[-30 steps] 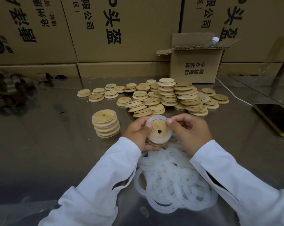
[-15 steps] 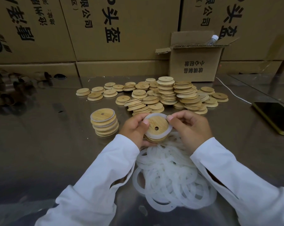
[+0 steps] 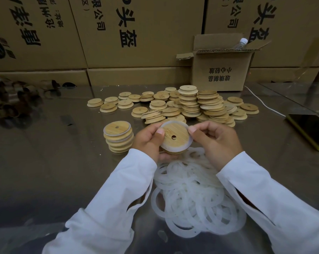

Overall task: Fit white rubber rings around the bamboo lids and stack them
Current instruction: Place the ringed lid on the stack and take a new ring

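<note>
Head view, the only one: your left hand (image 3: 147, 142) grips a bamboo lid (image 3: 175, 136) from its left side, thumb on the face and fingers curled beneath. Your right hand (image 3: 217, 142) pinches the white ring (image 3: 166, 147) at the lid's upper right edge. The lid is held tilted above the table (image 3: 54, 162), just over the near pile of loose rings (image 3: 195, 195). The ring looks to be round most of the rim, so I'd judge this one nearly seated, not yet stacked. Just left of your hands stands the finished stack (image 3: 118, 138), roughly half a dozen ringed lids with white bands showing between them. Behind your hands lies the bare-lid heap (image 3: 191, 105), several stacks plus scattered singles, none showing a ring that I can make out. So it's early: a handful done, dozens left, plenty of rings to hand. A phone (image 3: 310, 129) lies at the right edge, and an open small carton (image 3: 222, 70) sits behind the heap.
</note>
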### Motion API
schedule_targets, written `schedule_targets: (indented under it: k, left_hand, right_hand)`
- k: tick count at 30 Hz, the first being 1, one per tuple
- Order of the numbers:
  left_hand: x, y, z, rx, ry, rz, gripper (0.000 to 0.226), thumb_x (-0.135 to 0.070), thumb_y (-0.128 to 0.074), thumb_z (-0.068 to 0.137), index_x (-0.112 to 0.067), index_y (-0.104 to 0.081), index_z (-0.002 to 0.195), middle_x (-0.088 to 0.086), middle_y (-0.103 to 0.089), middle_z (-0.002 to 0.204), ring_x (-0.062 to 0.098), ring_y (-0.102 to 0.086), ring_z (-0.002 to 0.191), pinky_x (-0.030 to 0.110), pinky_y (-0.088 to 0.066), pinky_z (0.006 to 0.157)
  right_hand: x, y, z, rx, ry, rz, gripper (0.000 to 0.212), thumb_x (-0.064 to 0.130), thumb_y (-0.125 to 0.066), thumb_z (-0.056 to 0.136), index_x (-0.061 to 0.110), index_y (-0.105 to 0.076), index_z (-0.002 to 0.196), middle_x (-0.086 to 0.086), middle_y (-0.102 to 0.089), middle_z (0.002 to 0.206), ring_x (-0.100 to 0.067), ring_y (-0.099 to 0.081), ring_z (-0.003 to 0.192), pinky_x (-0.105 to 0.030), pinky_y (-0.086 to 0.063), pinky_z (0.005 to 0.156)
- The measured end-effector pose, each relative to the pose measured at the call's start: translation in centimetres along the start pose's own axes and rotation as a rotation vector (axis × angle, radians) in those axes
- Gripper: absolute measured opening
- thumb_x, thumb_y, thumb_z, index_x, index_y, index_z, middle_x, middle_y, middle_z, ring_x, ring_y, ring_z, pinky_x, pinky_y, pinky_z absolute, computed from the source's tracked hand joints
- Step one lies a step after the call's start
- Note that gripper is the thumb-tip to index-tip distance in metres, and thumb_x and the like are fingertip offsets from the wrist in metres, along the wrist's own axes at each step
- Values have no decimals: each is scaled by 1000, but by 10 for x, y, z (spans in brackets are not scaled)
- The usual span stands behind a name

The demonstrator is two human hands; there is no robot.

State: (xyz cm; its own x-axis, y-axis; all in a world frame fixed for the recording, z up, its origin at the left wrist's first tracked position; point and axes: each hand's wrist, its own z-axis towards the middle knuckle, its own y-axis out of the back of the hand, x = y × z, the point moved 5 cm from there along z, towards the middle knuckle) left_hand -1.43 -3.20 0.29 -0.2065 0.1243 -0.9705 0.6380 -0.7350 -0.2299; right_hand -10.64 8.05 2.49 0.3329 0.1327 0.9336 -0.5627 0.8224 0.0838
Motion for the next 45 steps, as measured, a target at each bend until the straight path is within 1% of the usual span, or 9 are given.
schedule_targets:
  k: [4,9,15,24,28,32,36,39,45]
  left_hand:
    - [1,-2,0,35,39,-129,28,-7,-33,98,-7,-59,108,24,-59,110,38,-60,96,43,-58,64]
    - [3,-4,-1,18,-9,-17,29,-7,-33,98,-4,-55,117,26,-58,116,41,-60,103,43,-58,67]
    - [0,-7,-3,-21,-125,116,26,-9,-38,97,-8,-54,118,13,-61,107,29,-61,100,41,-58,71]
    - [2,-9,-2,21,-23,-194,25,-6,-37,96,-5,-51,116,22,-56,121,38,-57,110,42,-57,71]
    - [4,-13,-2,114,-18,-256,32,0,-42,91,-4,-47,122,15,-63,109,30,-63,99,39,-57,70]
    - [8,-10,2,124,-13,-110,35,7,-54,83,-16,-54,108,5,-69,94,24,-65,91,40,-55,76]
    - [10,-3,3,65,-31,75,28,-8,-63,80,-8,-62,108,15,-69,97,31,-65,93,42,-53,81]
    - [7,0,2,41,-119,202,10,-10,-63,83,-15,-68,89,12,-70,87,25,-66,82,32,-53,70]
    - [-4,0,1,37,-240,225,11,-5,-61,83,-11,-67,90,7,-69,85,15,-65,78,21,-54,71]
  right_hand:
    - [4,-1,0,-11,17,12,18,9,-65,82,17,-64,66,4,-63,65,-4,-58,63,-12,-48,62]
    - [-1,1,-1,-48,1,3,14,9,-65,82,14,-65,69,-8,-65,72,-23,-61,73,-31,-54,70]
    - [-7,1,-3,-100,6,6,7,13,-68,80,18,-65,75,-11,-66,73,-27,-62,74,-29,-52,72]
    - [-15,2,-10,-226,-26,-118,7,31,-67,74,36,-62,70,19,-66,72,-5,-64,72,-43,-52,81]
    - [-15,5,-7,-249,-20,-88,15,23,-65,80,27,-60,66,8,-66,69,-18,-66,72,-38,-53,74]
    - [-11,9,-4,-238,21,-130,17,17,-65,81,25,-59,68,8,-64,70,-12,-63,68,-32,-53,69]
    - [-6,3,-6,-116,121,-235,15,18,-67,80,26,-60,69,10,-66,70,-7,-63,71,-30,-55,69]
    - [-6,-1,-7,-39,155,-268,12,18,-68,80,24,-62,71,9,-67,73,-8,-64,75,-31,-54,71]
    - [-5,-1,-4,-39,137,-191,16,16,-67,80,26,-63,69,10,-67,73,-7,-63,75,-27,-51,72]
